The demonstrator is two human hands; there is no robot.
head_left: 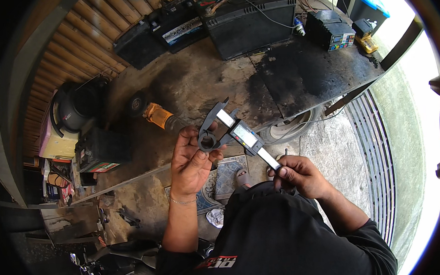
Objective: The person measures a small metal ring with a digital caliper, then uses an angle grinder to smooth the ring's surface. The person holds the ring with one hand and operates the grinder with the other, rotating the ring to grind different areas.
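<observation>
My left hand (189, 164) pinches a small dark metal ring (209, 148) upright between thumb and fingers. Around the ring sit the jaws of a digital caliper (246, 136), with dark jaws, a grey display and a silver beam. Whether both jaws touch the ring, I cannot tell. The beam slants down to the right, and my right hand (301, 177) is closed on its far end. Both hands are in front of my body, near the front edge of the workbench (202, 78).
A large black battery (254, 26) and smaller black batteries (179, 27) line the bench's back. An orange-and-black power tool (157, 115) lies left of my hands. A black box-shaped device (326, 27) sits at right. Below are a wheel (295, 128) and a floor grating (372, 144).
</observation>
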